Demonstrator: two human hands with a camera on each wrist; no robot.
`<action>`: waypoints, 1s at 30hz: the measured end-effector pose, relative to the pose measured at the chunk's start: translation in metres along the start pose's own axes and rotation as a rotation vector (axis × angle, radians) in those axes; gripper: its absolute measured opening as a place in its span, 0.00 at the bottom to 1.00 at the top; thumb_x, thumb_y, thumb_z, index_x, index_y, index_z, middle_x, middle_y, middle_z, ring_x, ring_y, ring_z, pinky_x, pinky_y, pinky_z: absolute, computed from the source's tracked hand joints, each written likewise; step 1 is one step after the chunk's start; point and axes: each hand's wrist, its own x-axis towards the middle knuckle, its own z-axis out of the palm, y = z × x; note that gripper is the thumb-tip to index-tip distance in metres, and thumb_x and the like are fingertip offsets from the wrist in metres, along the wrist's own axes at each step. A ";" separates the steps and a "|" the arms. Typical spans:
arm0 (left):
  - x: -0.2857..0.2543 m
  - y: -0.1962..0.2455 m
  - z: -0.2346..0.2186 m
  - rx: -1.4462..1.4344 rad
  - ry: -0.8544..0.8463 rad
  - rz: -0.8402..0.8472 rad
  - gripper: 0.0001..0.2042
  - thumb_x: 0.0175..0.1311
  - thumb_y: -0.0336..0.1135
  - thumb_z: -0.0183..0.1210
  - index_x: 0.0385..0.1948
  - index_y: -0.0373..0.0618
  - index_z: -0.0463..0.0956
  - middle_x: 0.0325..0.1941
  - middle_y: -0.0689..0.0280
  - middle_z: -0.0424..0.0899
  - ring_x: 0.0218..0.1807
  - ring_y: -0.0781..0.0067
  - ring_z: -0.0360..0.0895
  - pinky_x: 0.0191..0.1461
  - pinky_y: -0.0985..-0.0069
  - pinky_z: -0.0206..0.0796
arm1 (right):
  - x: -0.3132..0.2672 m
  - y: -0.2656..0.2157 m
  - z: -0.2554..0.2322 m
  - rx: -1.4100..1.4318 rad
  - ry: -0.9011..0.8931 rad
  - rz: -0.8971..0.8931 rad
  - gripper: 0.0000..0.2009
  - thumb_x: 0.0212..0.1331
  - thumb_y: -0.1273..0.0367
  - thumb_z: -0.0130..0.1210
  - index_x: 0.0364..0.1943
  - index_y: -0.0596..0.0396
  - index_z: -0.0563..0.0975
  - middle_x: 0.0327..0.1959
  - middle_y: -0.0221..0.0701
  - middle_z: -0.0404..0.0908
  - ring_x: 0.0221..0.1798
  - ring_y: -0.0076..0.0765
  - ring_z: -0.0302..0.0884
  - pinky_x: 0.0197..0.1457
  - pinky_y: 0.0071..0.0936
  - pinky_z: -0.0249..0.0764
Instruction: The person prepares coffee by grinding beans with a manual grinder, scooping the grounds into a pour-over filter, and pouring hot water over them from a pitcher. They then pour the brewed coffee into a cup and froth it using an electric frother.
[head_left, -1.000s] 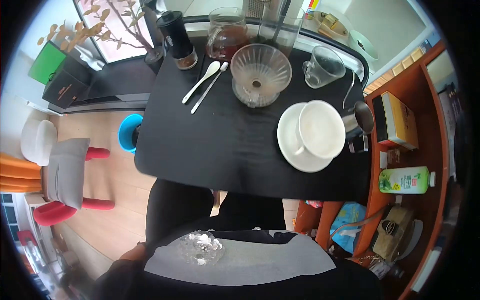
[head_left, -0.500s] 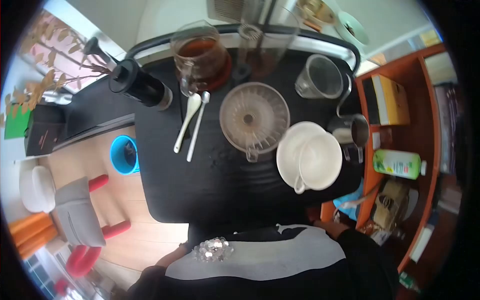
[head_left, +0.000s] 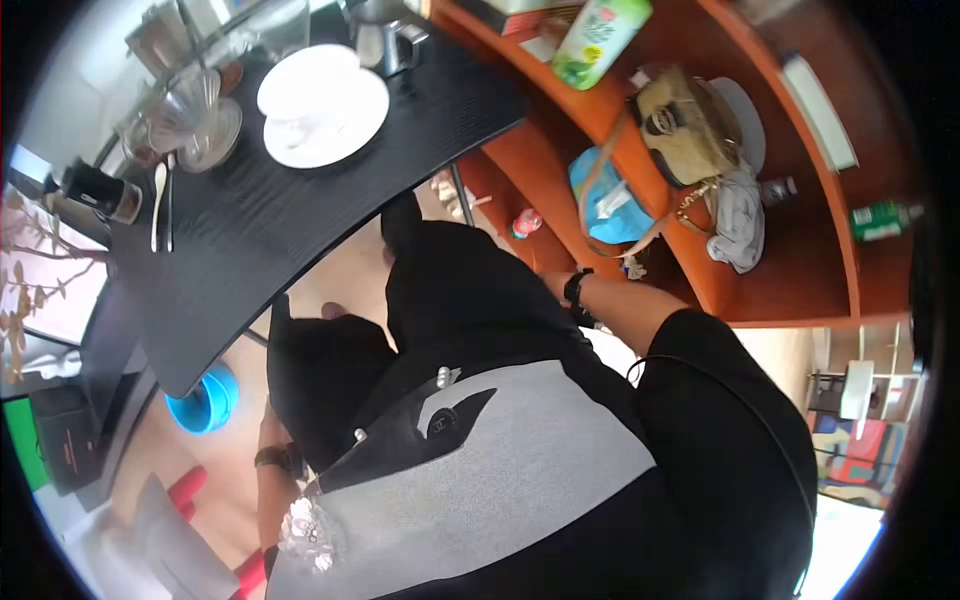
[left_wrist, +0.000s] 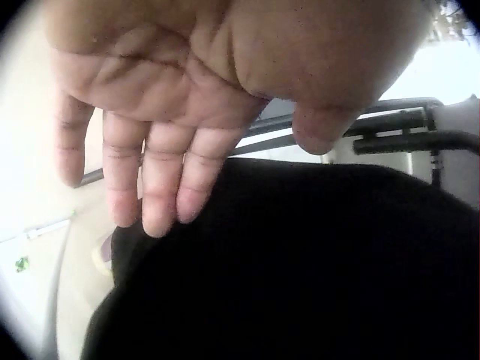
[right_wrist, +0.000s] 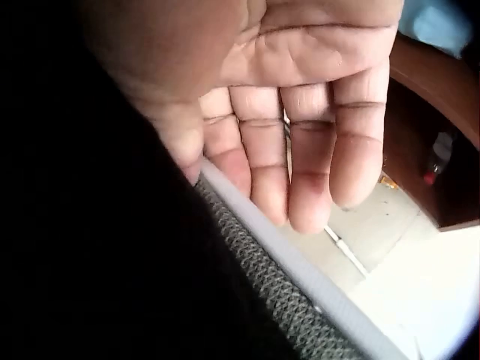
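Note:
My left hand (left_wrist: 180, 97) hangs beside my black trouser leg (left_wrist: 285, 247), its fingers relaxed and nothing in them. On the other side my right hand (right_wrist: 307, 82) hangs beside a grey mesh seat (right_wrist: 262, 270) with a pale rim. Its thumb tip is right at that rim, and the fingers point down past it. In the head view both hands are mostly hidden by my legs; a dark wristband (head_left: 577, 290) shows on the right wrist. In front of me stands a black table (head_left: 250, 220) with a white cup and saucer (head_left: 340, 130) on it.
A glass dripper (head_left: 205, 130), two spoons (head_left: 158, 205), a black grinder (head_left: 100, 190) and a steel pitcher (head_left: 372, 45) stand or lie on the table. At the right, a wooden shelf (head_left: 700, 280) holds a bag (head_left: 685, 130) and a green-white bottle (head_left: 600, 45). A blue bin (head_left: 203, 400) stands below left.
The head view has turned, so the table now lies upper left and the shelf fills more of the right. My lap and right arm show more. The tableware seems unmoved on the table.

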 end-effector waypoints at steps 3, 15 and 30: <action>0.007 0.023 -0.006 -0.515 -0.095 -0.235 0.25 0.63 0.53 0.44 0.52 0.42 0.66 0.47 0.63 0.77 0.49 0.67 0.74 0.46 0.73 0.69 | 0.008 0.040 0.005 -0.235 0.105 -0.325 0.15 0.57 0.61 0.47 0.40 0.58 0.77 0.35 0.39 0.80 0.38 0.37 0.79 0.42 0.32 0.72; -0.039 0.072 0.013 -0.160 0.073 -0.078 0.22 0.63 0.50 0.46 0.53 0.46 0.66 0.46 0.64 0.75 0.47 0.72 0.71 0.48 0.72 0.65 | 0.018 0.094 0.012 -0.504 0.429 -0.693 0.14 0.59 0.64 0.40 0.38 0.56 0.76 0.32 0.34 0.78 0.30 0.36 0.78 0.31 0.34 0.74; -0.024 0.119 0.031 0.209 0.041 0.231 0.25 0.61 0.33 0.51 0.59 0.34 0.55 0.55 0.55 0.67 0.56 0.65 0.65 0.58 0.73 0.58 | -0.016 0.109 0.031 -0.224 0.277 -0.137 0.18 0.54 0.56 0.48 0.41 0.53 0.76 0.45 0.42 0.76 0.51 0.44 0.71 0.55 0.37 0.65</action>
